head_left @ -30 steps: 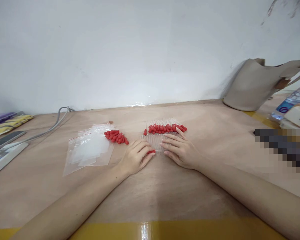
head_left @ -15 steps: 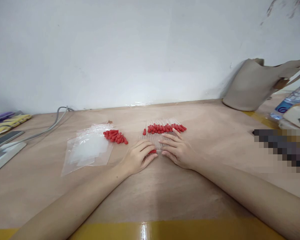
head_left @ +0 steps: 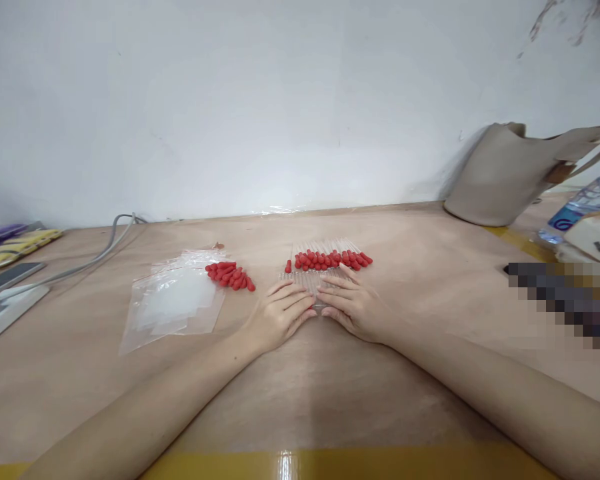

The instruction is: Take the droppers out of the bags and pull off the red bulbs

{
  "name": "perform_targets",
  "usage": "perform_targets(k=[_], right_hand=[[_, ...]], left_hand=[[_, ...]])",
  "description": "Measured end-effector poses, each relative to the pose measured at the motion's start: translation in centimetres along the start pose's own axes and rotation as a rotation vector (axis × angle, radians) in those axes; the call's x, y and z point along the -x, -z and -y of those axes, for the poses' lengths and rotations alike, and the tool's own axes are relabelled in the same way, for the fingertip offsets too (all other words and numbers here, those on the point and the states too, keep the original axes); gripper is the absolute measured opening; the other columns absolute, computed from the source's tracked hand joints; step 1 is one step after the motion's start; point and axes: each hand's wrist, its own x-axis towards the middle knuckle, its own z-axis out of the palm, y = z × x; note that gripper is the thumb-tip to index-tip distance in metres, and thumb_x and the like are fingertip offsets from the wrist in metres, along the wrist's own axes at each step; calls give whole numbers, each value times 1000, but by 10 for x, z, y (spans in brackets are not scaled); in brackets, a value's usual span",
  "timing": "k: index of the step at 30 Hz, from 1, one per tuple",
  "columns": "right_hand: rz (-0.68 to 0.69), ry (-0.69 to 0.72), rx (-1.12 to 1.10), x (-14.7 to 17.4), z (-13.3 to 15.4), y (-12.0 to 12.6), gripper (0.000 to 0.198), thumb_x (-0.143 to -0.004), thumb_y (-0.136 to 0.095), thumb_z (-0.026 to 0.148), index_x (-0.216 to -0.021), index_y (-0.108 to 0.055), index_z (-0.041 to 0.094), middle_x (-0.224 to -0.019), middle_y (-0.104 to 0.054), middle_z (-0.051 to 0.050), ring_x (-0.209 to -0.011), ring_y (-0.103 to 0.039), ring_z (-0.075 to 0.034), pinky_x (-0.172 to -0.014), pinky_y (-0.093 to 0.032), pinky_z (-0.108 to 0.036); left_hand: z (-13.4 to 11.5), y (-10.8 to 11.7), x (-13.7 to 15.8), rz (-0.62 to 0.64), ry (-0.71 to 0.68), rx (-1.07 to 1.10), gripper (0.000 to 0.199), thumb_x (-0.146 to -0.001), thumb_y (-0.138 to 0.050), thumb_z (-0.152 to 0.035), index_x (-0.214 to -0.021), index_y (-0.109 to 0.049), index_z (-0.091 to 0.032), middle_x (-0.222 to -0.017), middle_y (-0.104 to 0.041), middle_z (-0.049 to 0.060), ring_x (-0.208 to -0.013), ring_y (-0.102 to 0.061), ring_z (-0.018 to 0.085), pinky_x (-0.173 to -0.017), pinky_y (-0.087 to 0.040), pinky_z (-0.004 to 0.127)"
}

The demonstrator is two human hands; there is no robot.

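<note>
My left hand (head_left: 280, 313) is closed, its fingers curled down beside the thumb. A sliver of a red rubber bulb shows between them, mostly hidden by the fingers. Clear glass tubes (head_left: 304, 280) lie side by side on the table, their near ends under both hands. My right hand (head_left: 356, 303) rests over the right side of these tubes with its fingers stretched and apart. Just beyond is a row of droppers with red bulbs (head_left: 330, 260), their clear stems pointing toward the wall. A loose pile of red rubber bulbs (head_left: 230, 275) lies left of my left hand.
Clear plastic bags (head_left: 175, 303) lie stacked at the left, partly under the loose bulbs. A grey cable (head_left: 97, 257), a phone (head_left: 10, 279) and a yellow pouch (head_left: 20, 248) are farther left. At the right stand a beige bag (head_left: 505, 177) and a plastic bottle (head_left: 585, 207).
My left fingers have come down over the red bulb, which now hardly shows. My right hand has shifted slightly, still lying over the glass tubes.
</note>
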Motion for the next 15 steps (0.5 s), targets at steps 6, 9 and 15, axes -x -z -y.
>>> perform_targets(k=[6,9,15], right_hand=[[-42,63,-31,-1,1,-1,22,-87,-48,22,-102,-63,14,-102,-67,-6,-107,-56,-21,-98,-43,-41],[-76,95,-28,-1,1,-1,21,-86,-49,20,-100,-63,13,-101,-67,-7,-103,-58,-19,-96,-46,-37],[-79,143,0,0,3,1,20,-87,-48,20,-97,-63,12,-101,-67,-9,-100,-60,-17,-94,-49,-33]], left_hand=[[-1,0,-2,10,-10,-8,18,-82,-58,-24,-98,-61,-16,-97,-68,5,-95,-62,18,-92,-46,39],[-2,1,-4,-3,-44,-25,15,-81,-57,-20,-95,-61,-15,-97,-69,6,-97,-61,18,-94,-45,39],[-4,5,-5,24,-81,-33,13,-83,-55,-18,-95,-59,-15,-97,-68,6,-99,-61,19,-98,-42,44]])
